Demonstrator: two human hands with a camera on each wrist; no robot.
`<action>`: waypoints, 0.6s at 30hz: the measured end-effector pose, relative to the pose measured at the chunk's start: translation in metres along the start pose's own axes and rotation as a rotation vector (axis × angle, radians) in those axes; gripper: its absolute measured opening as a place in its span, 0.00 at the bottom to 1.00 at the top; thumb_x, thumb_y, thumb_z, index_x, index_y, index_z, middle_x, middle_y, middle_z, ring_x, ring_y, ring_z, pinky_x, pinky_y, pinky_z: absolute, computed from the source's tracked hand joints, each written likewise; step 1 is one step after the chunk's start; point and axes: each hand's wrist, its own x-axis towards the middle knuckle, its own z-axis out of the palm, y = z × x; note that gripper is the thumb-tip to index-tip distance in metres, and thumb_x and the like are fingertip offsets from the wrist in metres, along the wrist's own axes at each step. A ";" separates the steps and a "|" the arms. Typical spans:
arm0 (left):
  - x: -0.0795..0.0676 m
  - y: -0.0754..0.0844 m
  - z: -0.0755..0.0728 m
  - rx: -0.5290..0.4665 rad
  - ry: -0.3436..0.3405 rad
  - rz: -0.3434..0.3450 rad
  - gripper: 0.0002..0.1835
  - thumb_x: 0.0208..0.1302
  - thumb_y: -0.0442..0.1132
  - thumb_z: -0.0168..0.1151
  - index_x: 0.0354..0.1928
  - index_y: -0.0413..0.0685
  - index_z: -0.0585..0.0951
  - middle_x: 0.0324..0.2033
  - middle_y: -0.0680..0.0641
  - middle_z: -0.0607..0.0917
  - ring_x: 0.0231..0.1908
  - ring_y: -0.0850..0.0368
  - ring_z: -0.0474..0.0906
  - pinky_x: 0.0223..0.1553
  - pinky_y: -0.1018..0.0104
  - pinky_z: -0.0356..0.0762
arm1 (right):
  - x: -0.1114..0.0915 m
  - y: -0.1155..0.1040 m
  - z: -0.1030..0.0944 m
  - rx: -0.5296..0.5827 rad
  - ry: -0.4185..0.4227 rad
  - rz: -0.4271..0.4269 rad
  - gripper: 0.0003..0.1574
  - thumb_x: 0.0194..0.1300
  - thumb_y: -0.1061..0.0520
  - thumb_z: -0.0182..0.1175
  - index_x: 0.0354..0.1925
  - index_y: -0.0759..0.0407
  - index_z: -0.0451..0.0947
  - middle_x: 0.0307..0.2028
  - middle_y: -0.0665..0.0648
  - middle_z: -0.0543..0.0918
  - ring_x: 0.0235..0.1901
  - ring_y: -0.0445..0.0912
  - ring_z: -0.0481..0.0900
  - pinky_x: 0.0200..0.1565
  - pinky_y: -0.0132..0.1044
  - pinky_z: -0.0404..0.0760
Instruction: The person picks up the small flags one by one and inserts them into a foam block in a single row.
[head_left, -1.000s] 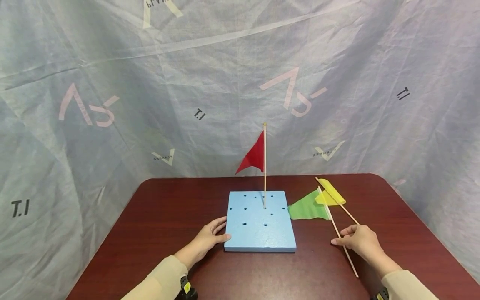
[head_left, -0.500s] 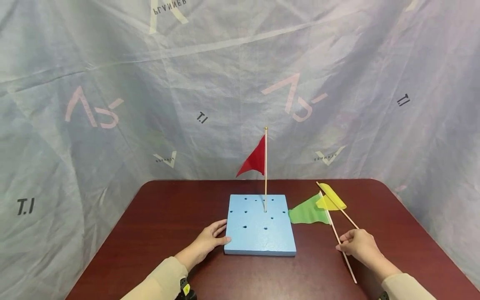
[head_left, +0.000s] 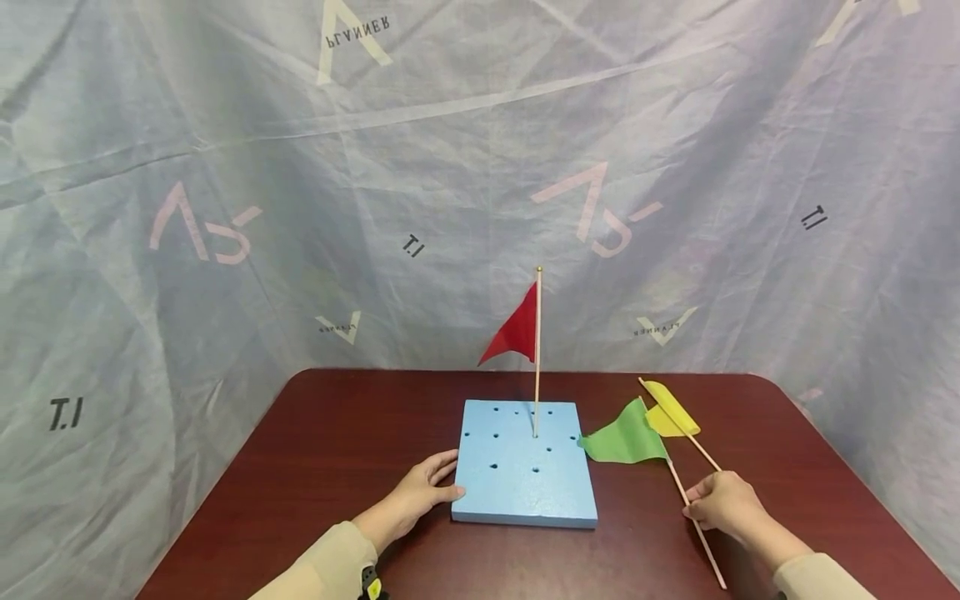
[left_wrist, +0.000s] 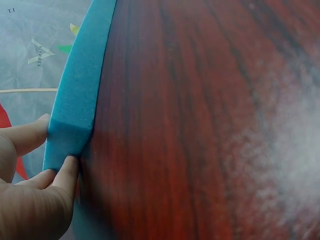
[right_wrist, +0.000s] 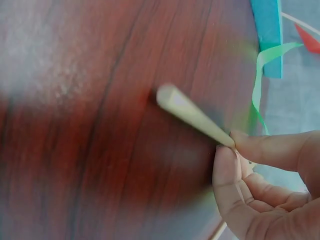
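Note:
My left hand [head_left: 411, 502] grips the left edge of a pale blue board [head_left: 525, 496] with small holes, its thumb on the top face and fingers along the side. A red triangular flag [head_left: 517, 329] stands upright with its stick in one of the holes. On the right, my right hand [head_left: 731, 507] pinches the wooden stick [right_wrist: 195, 117] of a green flag [head_left: 628, 435] between thumb and fingertips. The green cloth reaches to the board's right edge. Behind it lies a yellow flag [head_left: 678, 410], partly rolled, the lower end of its stick hidden by the right hand.
All of this is on a dark red-brown wooden table [head_left: 337, 433] with rounded far corners. A grey printed cloth [head_left: 420, 167] hangs behind and around the table.
The scene has shifted slightly down in the head view. My right hand has closed on the green flag's stick, and the green flag has turned a little. The left hand stays at the board.

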 end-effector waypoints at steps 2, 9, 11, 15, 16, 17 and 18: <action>-0.001 0.000 0.000 -0.003 0.000 -0.002 0.40 0.62 0.36 0.67 0.72 0.37 0.58 0.71 0.33 0.60 0.72 0.36 0.54 0.63 0.47 0.69 | -0.001 0.000 0.000 0.052 -0.009 0.018 0.07 0.50 0.68 0.69 0.30 0.72 0.81 0.22 0.54 0.82 0.21 0.44 0.83 0.28 0.39 0.84; -0.002 0.000 0.000 -0.001 -0.003 -0.010 0.40 0.61 0.35 0.67 0.72 0.37 0.58 0.71 0.33 0.61 0.72 0.36 0.54 0.62 0.47 0.69 | -0.004 0.001 -0.001 0.205 -0.066 0.078 0.06 0.50 0.74 0.64 0.31 0.76 0.79 0.22 0.55 0.82 0.22 0.43 0.82 0.29 0.37 0.84; -0.002 0.000 0.000 0.005 -0.006 -0.006 0.40 0.62 0.36 0.67 0.72 0.38 0.58 0.71 0.33 0.61 0.72 0.36 0.54 0.63 0.46 0.68 | -0.004 0.001 -0.003 0.226 -0.095 0.097 0.07 0.51 0.74 0.62 0.33 0.77 0.79 0.23 0.54 0.83 0.24 0.43 0.82 0.30 0.37 0.84; -0.002 0.003 -0.001 0.010 -0.002 0.008 0.40 0.62 0.37 0.67 0.73 0.39 0.58 0.71 0.33 0.61 0.72 0.36 0.54 0.64 0.44 0.66 | -0.001 -0.004 -0.007 0.286 -0.154 0.105 0.09 0.54 0.75 0.60 0.37 0.80 0.78 0.26 0.55 0.85 0.28 0.44 0.83 0.33 0.39 0.85; -0.002 0.003 -0.001 0.008 -0.002 0.009 0.40 0.62 0.37 0.67 0.73 0.39 0.58 0.71 0.34 0.61 0.72 0.36 0.54 0.64 0.44 0.66 | -0.001 -0.006 -0.008 0.298 -0.161 0.102 0.10 0.55 0.75 0.60 0.38 0.81 0.77 0.26 0.56 0.85 0.28 0.44 0.83 0.33 0.39 0.85; -0.002 0.004 -0.001 0.004 -0.002 0.006 0.40 0.62 0.37 0.67 0.73 0.39 0.58 0.71 0.34 0.61 0.72 0.36 0.54 0.64 0.44 0.65 | 0.000 -0.008 -0.008 0.309 -0.165 0.099 0.11 0.55 0.75 0.60 0.39 0.82 0.77 0.27 0.56 0.85 0.28 0.44 0.84 0.34 0.40 0.85; -0.003 0.005 -0.002 0.001 -0.002 0.006 0.40 0.62 0.37 0.67 0.73 0.39 0.58 0.71 0.34 0.61 0.72 0.36 0.53 0.64 0.44 0.65 | 0.000 -0.010 -0.009 0.318 -0.163 0.093 0.11 0.56 0.75 0.60 0.39 0.82 0.77 0.27 0.56 0.85 0.28 0.45 0.84 0.34 0.40 0.85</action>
